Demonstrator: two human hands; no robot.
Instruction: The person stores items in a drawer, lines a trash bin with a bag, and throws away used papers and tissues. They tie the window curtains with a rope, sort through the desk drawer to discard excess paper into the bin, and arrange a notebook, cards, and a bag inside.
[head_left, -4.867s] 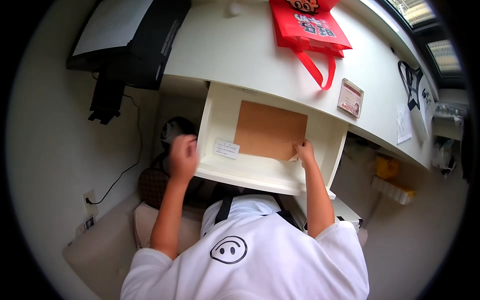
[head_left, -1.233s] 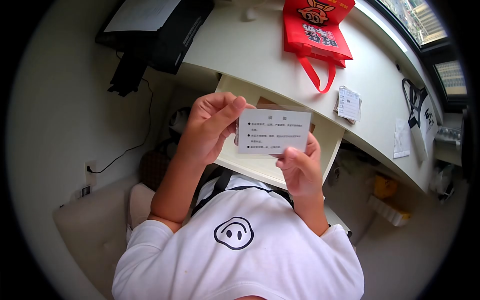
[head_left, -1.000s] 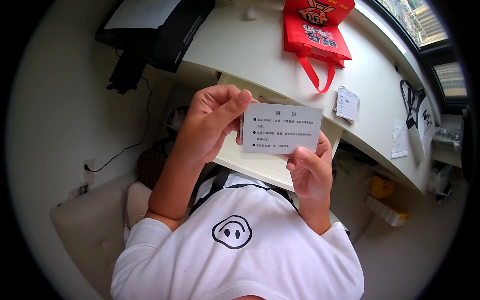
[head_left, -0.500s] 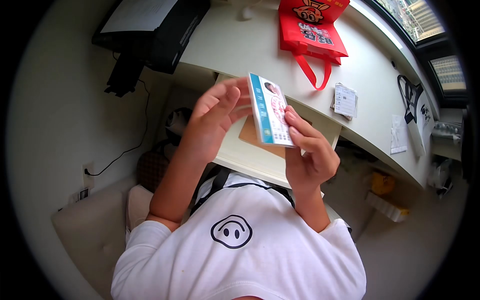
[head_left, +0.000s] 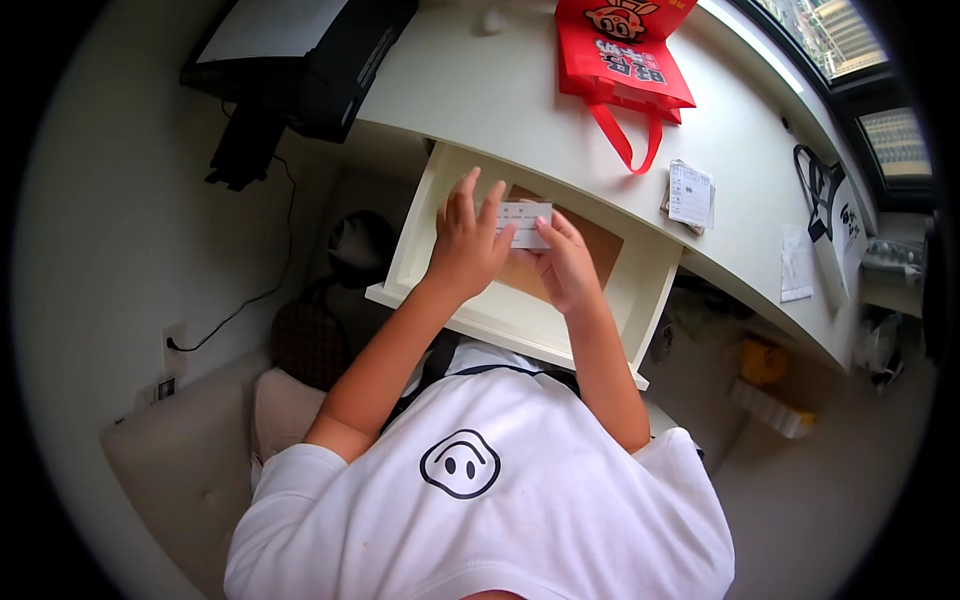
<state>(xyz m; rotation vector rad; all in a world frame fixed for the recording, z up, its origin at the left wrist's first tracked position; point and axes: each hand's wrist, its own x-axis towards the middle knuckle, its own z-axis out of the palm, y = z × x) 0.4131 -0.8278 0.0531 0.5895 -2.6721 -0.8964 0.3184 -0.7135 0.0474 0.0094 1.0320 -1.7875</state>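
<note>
A white printed card point(head_left: 525, 222) with small dark text lines lies over the open drawer. My right hand point(head_left: 567, 265) grips its right side, thumb on the face and the other fingers underneath. At the card's left edge is my left hand point(head_left: 465, 238), its fingers raised and spread. The left thumb seems to touch the card's face. Below both hands, a flat brown piece point(head_left: 590, 240) like cardboard or an envelope rests inside the pale drawer point(head_left: 640, 300).
On the white desk point(head_left: 480, 95) are a black printer point(head_left: 350, 80), a red bag point(head_left: 620, 65), a stack of cards point(head_left: 690, 195) and a white bag with dark handles point(head_left: 835, 225). A beige padded seat point(head_left: 190, 480) stands at the left.
Both hands have lowered toward the drawer. Earlier the card showed a blue strip, a photo and a red stamp; now a plain white printed face shows. The left hand has come to its edge.
</note>
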